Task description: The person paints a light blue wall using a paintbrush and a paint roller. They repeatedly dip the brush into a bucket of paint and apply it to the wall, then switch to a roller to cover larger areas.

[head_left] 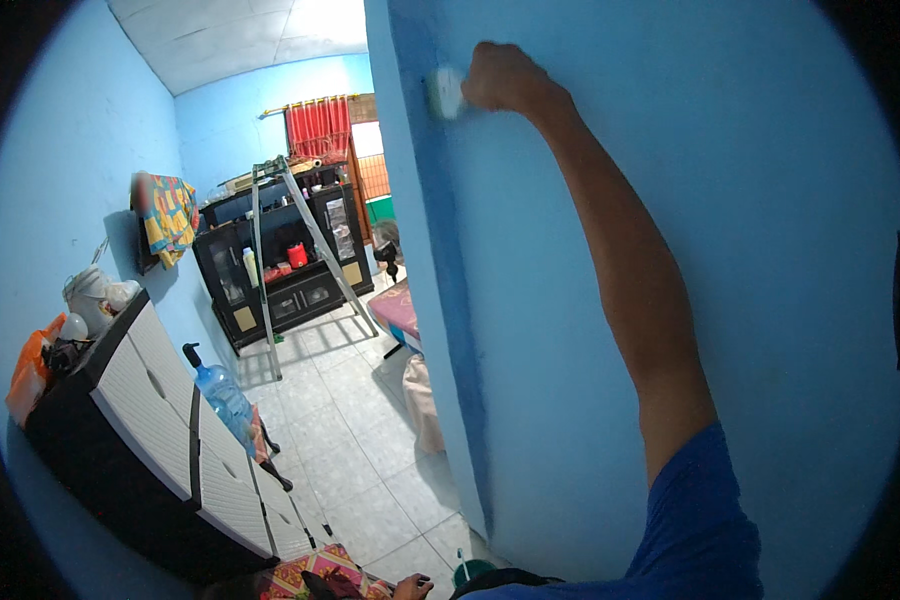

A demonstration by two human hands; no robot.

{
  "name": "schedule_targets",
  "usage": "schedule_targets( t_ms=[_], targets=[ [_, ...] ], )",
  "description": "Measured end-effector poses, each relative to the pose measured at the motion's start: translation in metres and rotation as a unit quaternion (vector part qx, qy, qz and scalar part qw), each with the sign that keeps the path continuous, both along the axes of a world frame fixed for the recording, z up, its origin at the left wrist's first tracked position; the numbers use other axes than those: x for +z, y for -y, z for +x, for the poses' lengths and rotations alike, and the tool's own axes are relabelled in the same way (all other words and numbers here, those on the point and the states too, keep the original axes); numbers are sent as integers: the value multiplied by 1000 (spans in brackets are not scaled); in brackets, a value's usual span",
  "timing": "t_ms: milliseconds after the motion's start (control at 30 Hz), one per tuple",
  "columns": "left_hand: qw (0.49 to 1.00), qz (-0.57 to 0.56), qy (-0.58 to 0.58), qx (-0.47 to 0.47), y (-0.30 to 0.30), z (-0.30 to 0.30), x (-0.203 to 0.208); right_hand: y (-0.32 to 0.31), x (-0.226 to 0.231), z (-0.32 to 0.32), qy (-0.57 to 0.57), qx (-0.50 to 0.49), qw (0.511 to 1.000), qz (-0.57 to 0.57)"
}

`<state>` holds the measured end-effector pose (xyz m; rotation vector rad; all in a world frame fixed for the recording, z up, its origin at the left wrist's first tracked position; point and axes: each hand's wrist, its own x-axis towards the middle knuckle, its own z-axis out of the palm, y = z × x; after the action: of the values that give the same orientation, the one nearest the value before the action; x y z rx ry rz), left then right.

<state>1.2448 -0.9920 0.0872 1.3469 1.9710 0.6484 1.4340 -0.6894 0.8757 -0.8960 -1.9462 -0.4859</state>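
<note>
Head view shows me the right hand (pixel 505 78) raised high against the blue wall (pixel 750 250), fingers curled tight around a small white block, likely a sponge or sanding pad (pixel 446 93), pressed flat on the paint just beside the wall's outer corner edge. I see the bare forearm running down from it to a blue sleeve (pixel 705 520) at the lower edge. Along that corner edge the paint looks darker in a vertical band. I cannot find the left hand for certain; a hand (pixel 412 586) shows at the bottom edge, and I cannot tell whose it is or how its fingers stand. Past the corner, the tiled floor (pixel 340 430) opens out: a metal stepladder (pixel 290 250) stands before a black cabinet (pixel 280 265) at the far wall, with a red curtain (pixel 318 125) above. Along the left wall runs a low white-fronted drawer unit (pixel 170 400), a large water bottle (pixel 228 395) leaning just beside it, and an orange bag (pixel 30 370) on its near end.
</note>
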Motion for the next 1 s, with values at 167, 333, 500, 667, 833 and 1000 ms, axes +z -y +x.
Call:
schedule_targets(
  t_ms=[167,333,500,667,833,1000],
  targets=[
    [1000,-5,-4,-20,-10,5,11,-15,10,-7,-87,0,992,93],
    [997,-74,14,14,8,6,1,-13,-19,-22,-2,-33,997,68],
    [995,-85,41,-39,-22,17,18,-22,13,2,-71,-7,984,166],
    [994,-102,42,14,5,4,2,-22,-22,-37,114,-19,988,106],
    [994,-103,31,-26,-10,12,3,16,8,-1,-40,-9,993,113],
    [995,-94,17,-6,1,10,9,-9,0,-32,5,16,991,136]
  ],
)
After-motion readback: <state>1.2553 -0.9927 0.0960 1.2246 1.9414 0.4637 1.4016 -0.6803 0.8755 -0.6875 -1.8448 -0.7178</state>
